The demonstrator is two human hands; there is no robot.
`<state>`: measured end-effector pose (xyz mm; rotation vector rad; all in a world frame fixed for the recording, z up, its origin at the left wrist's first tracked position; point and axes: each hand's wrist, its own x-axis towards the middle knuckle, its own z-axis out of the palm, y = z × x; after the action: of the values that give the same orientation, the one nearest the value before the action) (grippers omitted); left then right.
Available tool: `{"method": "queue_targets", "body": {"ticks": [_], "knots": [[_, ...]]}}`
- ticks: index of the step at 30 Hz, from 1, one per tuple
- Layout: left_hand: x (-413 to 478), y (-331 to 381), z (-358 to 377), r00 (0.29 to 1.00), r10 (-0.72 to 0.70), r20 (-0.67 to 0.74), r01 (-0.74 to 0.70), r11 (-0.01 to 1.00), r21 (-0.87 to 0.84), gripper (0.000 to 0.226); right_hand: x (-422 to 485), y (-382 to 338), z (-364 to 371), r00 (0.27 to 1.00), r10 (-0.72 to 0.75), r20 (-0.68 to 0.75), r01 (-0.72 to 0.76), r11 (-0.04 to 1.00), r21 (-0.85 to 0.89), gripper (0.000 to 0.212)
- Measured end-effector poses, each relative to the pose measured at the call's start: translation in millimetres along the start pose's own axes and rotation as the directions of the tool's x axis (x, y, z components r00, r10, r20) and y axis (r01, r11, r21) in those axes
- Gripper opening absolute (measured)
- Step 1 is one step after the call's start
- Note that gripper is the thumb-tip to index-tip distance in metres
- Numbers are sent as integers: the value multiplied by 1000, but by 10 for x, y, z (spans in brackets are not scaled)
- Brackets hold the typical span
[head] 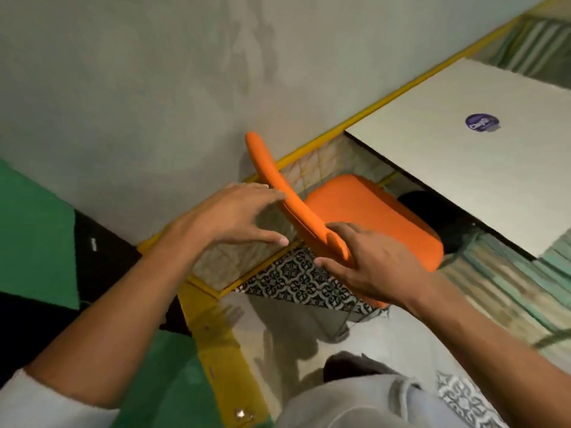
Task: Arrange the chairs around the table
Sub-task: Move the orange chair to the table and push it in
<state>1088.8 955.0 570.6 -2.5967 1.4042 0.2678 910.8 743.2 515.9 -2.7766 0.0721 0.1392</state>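
Note:
An orange chair stands with its seat (370, 217) partly tucked under the near edge of a white square table (463, 168). Its curved orange backrest (272, 174) runs diagonally in front of me. My right hand (377, 273) grips the lower right end of the backrest, thumb below and fingers behind it. My left hand (228, 217) hovers at the middle of the backrest with its fingers spread, the fingertips just touching the backrest's edge. The chair's legs are hidden.
A yellow metal rail (309, 149) with wire mesh runs along the grey wall behind the chair and table. A purple round sticker (482, 122) lies on the tabletop. Patterned black-and-white tiles (293, 282) cover the floor below, and green and black panels (37, 230) sit at the left.

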Motion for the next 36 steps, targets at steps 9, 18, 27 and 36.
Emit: {"method": "queue_targets", "body": {"ticks": [9,18,27,36], "knots": [[811,-775,26,972,215,90,-215,977,-7,107,799,-63,112,985,171,-23,-170,984,45,89],[1849,-1778,91,926,319,203,-349,928,134,112,1478,-403,253,955,277,-106,-275,961,34,93],[2762,-2215,820,868,481,126,-489,871,46,102,1909,-485,862,749,661,-45,-663,747,-56,65],[2828,-2287,1049,757,616,-217,-612,785,97,98,1965,-663,956,523,834,-179,-852,515,-89,85]]}}
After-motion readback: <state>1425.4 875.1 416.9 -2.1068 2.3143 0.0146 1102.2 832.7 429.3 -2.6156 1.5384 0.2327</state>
